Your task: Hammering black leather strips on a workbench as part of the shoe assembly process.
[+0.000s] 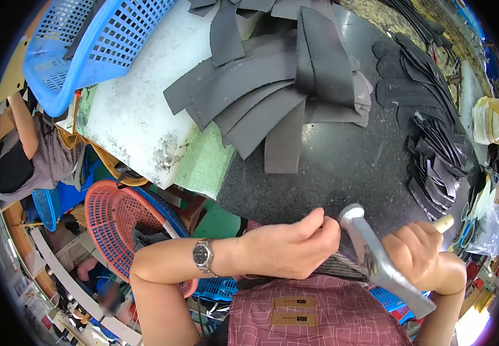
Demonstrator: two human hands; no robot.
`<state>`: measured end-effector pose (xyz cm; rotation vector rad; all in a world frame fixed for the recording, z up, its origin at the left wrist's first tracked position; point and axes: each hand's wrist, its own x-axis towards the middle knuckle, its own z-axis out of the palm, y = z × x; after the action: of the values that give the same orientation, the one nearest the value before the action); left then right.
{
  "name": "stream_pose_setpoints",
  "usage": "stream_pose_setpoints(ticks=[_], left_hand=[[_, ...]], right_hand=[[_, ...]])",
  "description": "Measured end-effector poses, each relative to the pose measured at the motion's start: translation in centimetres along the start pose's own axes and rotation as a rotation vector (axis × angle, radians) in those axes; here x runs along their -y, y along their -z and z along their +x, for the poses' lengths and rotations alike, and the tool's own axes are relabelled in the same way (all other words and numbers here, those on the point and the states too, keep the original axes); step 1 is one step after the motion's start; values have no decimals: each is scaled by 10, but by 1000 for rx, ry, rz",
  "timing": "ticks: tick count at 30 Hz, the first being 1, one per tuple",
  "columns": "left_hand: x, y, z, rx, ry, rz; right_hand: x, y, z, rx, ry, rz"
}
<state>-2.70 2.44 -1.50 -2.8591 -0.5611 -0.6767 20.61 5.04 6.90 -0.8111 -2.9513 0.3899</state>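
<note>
In my right hand [414, 254] is a hammer [381, 262]. My fingers wrap round its handle, whose pale end sticks out beyond the fist. The long grey metal head slants across in front of my apron, its round face toward my left hand. My left hand [287, 245], with a wristwatch on its wrist, is closed with the fingers curled just left of that face. What it holds, if anything, is hidden. Beyond both hands, a fanned pile of dark grey curved strips [255, 98] lies on the dark worktop [330, 179].
More black strips [414, 81] and a glossy dark bundle [437, 164] lie at the right. A blue basket [105, 40] stands at the far left, a red basket [108, 213] lower down. A plastic tub [492, 121] sits at the right edge. Another person's arm [23, 124] shows at left.
</note>
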Motion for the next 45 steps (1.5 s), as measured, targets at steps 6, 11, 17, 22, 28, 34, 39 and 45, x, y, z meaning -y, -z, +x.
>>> stream_pose_setpoints(ticks=[6, 11, 17, 22, 28, 34, 39, 45], left_hand=[[-20, -8, -14, -207, 525, -358], [-29, -5, -11, -177, 484, -200], [-32, 2, -10, -68, 322, -95], [-38, 5, -5, 12, 284, -115], [-51, 7, 2, 133, 181, -231], [-27, 2, 17, 6, 335, -359], [-18, 2, 37, 136, 563, -559], [-8, -17, 125, 133, 828, -1629]], right_hand=[[9, -15, -6, 19, -85, 39], [0, -7, 2, 19, -61, 80], [5, -4, 11, 77, -14, 68], [7, -15, 0, 48, 21, 57], [6, -6, 13, -81, 46, 45], [-7, -10, -34, 4, -211, 269], [8, -25, -79, -85, -428, 297], [52, -32, -114, -78, -413, 333]])
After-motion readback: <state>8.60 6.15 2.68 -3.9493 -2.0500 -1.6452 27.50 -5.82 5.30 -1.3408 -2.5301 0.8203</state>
